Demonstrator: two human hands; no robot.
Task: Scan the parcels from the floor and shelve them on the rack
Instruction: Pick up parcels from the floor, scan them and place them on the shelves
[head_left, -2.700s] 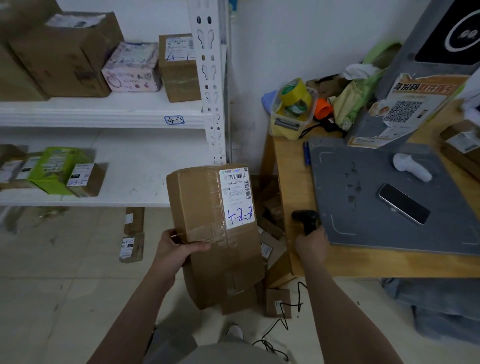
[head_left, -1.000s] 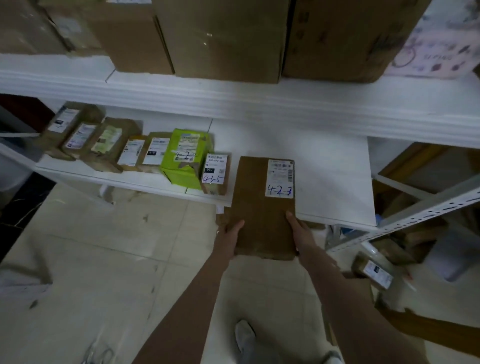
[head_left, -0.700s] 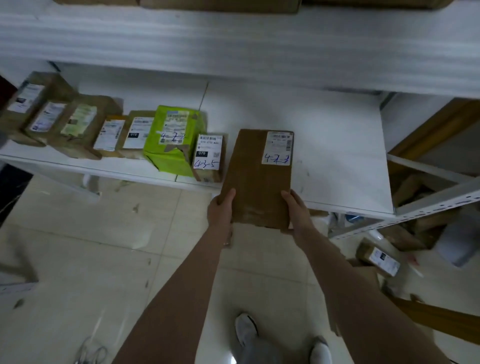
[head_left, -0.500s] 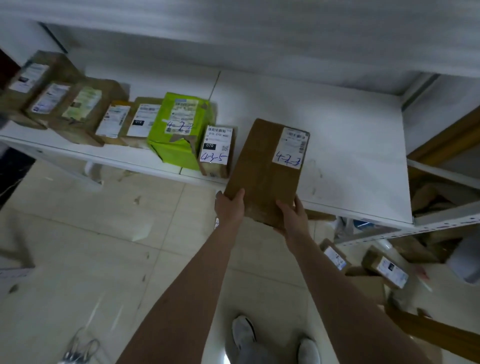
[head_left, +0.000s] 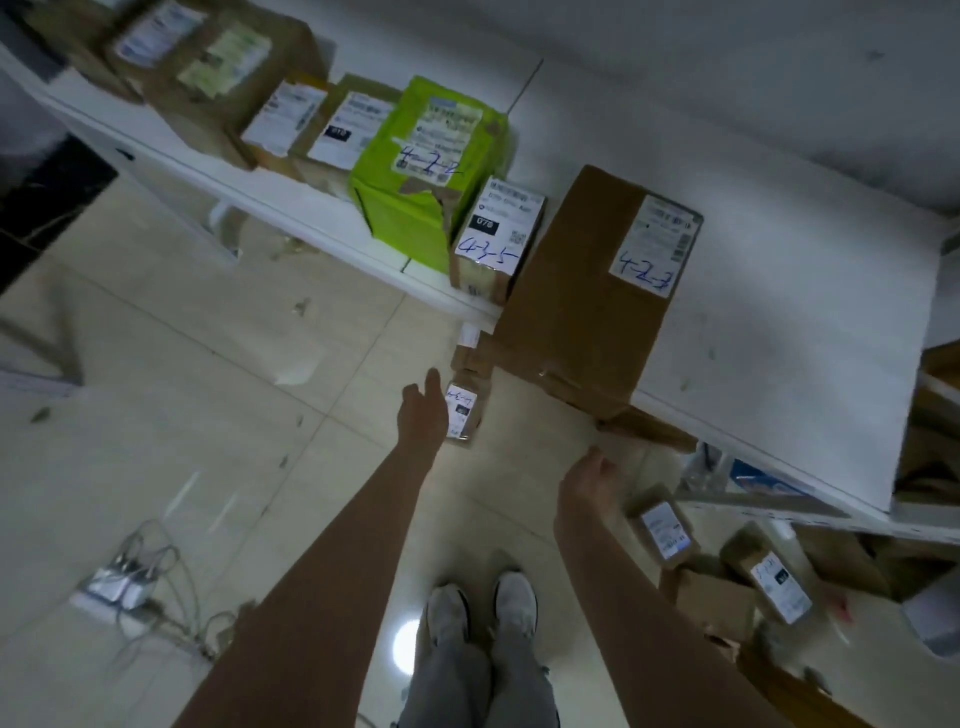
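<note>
The brown cardboard parcel (head_left: 587, 306) with a white label marked 4-2-3 lies on the white lower shelf (head_left: 779, 332) of the rack, its near end hanging over the shelf edge. It sits right of a small parcel (head_left: 496, 244) marked 4-3-5. My left hand (head_left: 423, 410) hovers below the shelf edge, fingers relaxed, holding nothing. My right hand (head_left: 592, 483) is below the parcel's near corner, fingers loose, apart from it.
A green parcel (head_left: 421, 171) and several brown parcels (head_left: 280, 114) line the shelf to the left. More parcels lie on the floor: one (head_left: 462, 410) under my left hand, others (head_left: 662, 525) at the right. A power strip with cables (head_left: 124, 582) lies on the tiles at the left.
Both hands let go of the 4-2-3 parcel and drew back toward me. The parcel now rests on the shelf beside the 4-3-5 parcel.
</note>
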